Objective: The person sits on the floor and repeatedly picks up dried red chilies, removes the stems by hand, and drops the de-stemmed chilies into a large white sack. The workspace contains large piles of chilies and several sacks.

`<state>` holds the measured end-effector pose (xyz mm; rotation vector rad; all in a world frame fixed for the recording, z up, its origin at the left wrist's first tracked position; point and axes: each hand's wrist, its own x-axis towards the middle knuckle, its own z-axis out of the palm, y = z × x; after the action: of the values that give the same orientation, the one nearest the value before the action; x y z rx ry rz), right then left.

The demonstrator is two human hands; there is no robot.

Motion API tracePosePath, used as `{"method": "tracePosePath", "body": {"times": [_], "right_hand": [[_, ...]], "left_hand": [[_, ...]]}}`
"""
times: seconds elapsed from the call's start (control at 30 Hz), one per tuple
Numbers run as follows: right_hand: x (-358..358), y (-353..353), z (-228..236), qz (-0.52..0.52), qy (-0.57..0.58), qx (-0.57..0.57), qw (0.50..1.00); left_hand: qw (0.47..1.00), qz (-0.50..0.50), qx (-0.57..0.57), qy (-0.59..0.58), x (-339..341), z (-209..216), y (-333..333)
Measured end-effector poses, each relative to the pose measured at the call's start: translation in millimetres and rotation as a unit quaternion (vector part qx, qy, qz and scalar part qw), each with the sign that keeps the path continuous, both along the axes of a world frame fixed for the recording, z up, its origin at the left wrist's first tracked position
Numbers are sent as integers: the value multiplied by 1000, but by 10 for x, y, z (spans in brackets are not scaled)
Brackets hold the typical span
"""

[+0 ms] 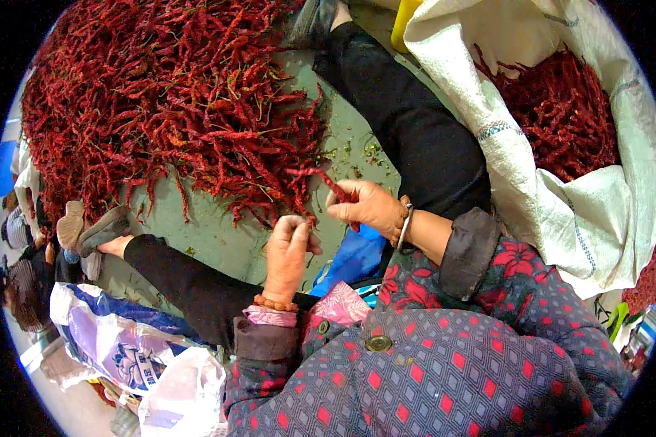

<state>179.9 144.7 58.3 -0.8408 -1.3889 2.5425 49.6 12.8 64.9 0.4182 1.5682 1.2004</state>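
Note:
A large heap of dried red chili peppers (pixel 168 102) covers the floor in front of me. My right hand (pixel 374 207), at the heap's near right edge, is closed around a dried chili pepper (pixel 334 186). The chili's upper end points toward the heap, and its lower part passes between thumb and fingers. Just to the left and slightly nearer, my left hand (pixel 285 256) is raised with thumb and fingers pinched together. Whatever may be between those fingertips is too small to tell. The two hands are apart.
Right of my bent leg (pixel 415 131) stands an open white woven sack (pixel 481 109) holding dried chilies (pixel 561 116). A white and blue plastic bag (pixel 116 339) lies at lower left. Bits of stem litter the floor (pixel 350 149). Other people's shoes (pixel 71 226) show at far left.

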Motion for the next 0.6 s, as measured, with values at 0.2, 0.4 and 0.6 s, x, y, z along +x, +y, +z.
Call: {"method": "tracePosePath", "body": {"times": [0.2,0.4,0.6], "right_hand": [[-7,-13,83,21,14,-42,999],[37,18,94,23,5,-77,997],[43,46,42,-6,8,-55,998]], "left_hand": [[992,-39,101,59,297,179,224],[992,16,122,-37,263,131,233],[990,36,97,-95,219,177,215]]}}
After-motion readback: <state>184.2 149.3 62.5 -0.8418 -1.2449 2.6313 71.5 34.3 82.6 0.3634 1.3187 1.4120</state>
